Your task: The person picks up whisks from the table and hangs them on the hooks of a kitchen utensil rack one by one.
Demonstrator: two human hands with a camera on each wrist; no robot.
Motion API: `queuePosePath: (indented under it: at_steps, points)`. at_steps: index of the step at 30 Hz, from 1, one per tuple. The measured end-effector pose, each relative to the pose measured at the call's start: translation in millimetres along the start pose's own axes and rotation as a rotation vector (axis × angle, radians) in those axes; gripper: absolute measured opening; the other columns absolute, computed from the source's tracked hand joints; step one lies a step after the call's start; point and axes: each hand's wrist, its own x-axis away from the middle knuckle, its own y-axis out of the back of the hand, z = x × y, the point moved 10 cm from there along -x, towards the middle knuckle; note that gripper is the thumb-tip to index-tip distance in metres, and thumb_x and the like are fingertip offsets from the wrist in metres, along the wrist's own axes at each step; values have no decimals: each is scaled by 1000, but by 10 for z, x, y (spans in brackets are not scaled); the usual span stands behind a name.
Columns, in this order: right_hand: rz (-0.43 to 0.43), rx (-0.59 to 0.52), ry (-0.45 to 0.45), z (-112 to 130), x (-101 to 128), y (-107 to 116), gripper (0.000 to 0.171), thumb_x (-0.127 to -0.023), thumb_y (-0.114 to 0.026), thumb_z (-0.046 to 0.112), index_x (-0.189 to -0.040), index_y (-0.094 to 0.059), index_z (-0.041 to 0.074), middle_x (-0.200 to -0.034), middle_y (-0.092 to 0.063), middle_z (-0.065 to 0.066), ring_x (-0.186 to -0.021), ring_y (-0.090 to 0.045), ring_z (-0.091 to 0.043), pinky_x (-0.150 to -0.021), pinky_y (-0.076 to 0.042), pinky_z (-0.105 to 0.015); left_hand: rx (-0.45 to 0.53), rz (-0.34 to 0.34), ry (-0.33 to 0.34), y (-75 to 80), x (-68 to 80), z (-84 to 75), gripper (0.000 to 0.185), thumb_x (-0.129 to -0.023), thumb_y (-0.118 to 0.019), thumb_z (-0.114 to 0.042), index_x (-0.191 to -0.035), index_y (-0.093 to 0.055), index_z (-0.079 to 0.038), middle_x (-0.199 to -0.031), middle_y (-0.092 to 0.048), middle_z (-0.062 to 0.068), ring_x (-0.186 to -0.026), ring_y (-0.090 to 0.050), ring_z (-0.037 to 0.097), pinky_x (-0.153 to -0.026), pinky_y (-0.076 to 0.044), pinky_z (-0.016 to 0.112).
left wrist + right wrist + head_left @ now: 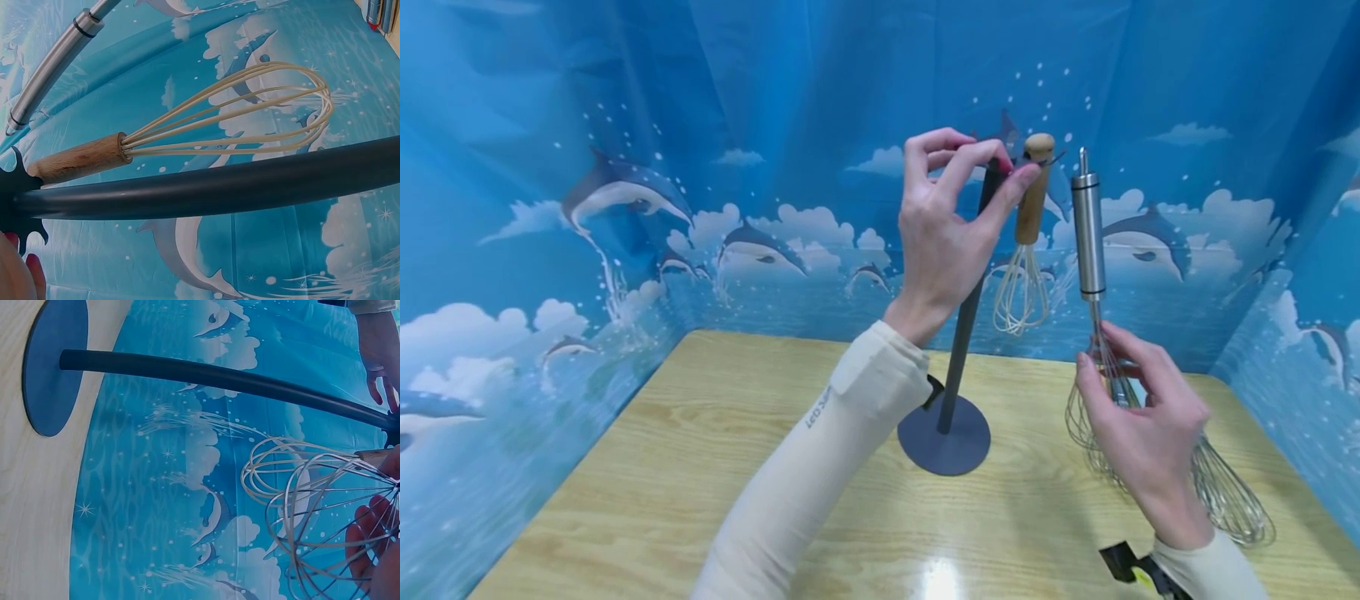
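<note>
Head view shows the right hand (1142, 433) low and close, its grip closed around the wires of a big metal whisk (1093, 275). The shiny handle of this whisk points straight up, and the wire end hangs down just above the wooden tabletop (647, 492). Farther back stands a dark stand (958, 350) with a round base on the tabletop. The left hand (951, 225) is up at the top of the stand, its fingers pinching there. A small whisk with a wooden handle (1028, 242) hangs from the top of the stand, just beside the metal whisk. Behind everything is a blue curtain with dolphins (625, 192).
</note>
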Motion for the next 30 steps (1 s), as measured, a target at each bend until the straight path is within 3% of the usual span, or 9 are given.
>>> queuePosePath:
  at_steps: [4,7,15,17,22,30]
  points:
    - [17,16,-9,6,-29,-43,41,-81,-76,-7,-121,-73,1,-102,-74,-18,-89,-64,9,-80,-51,-9,-4,1,1,0,-5,-1,25,-91,-79,-23,-103,-73,-1,-121,-51,18,-115,-52,27,-100,-41,19]
    - [27,20,-16,8,-45,-70,41,-81,-76,-7,-121,-73,1,-100,-74,-18,-88,-64,9,-79,-50,-8,-5,3,3,0,-5,1,25,-91,-79,-22,-103,-73,-1,-121,-51,19,-115,-52,27,-100,-41,20]
    - [36,38,-39,10,-47,-105,40,-80,-77,-11,-119,-74,-2,-106,-65,21,-86,-63,11,-75,-47,-4,-9,12,9,-11,-2,1,26,-91,-79,-23,-104,-73,-2,-122,-51,18,-115,-53,26,-99,-42,19]
    - [43,43,-39,17,-44,-117,40,-79,-77,-11,-119,-74,-3,-103,-69,13,-88,-62,13,-75,-47,-4,-12,12,9,-8,0,3,26,-91,-79,-24,-104,-73,-2,-122,-51,18,-115,-53,26,-99,-42,18]
    - [62,50,-38,27,-20,-153,40,-79,-77,-11,-118,-75,-3,-100,-75,-20,-91,-61,13,-76,-46,-3,-19,12,9,-2,8,6,27,-90,-80,-24,-105,-73,-2,-122,-52,18,-116,-53,26,-99,-42,18]
    - [65,33,-29,27,24,-217,40,-79,-78,-10,-118,-74,-3,-101,-75,-22,-92,-62,13,-80,-47,-7,-22,10,0,2,4,-4,27,-89,-81,-24,-105,-73,-3,-122,-52,18,-116,-53,26,-100,-42,20]
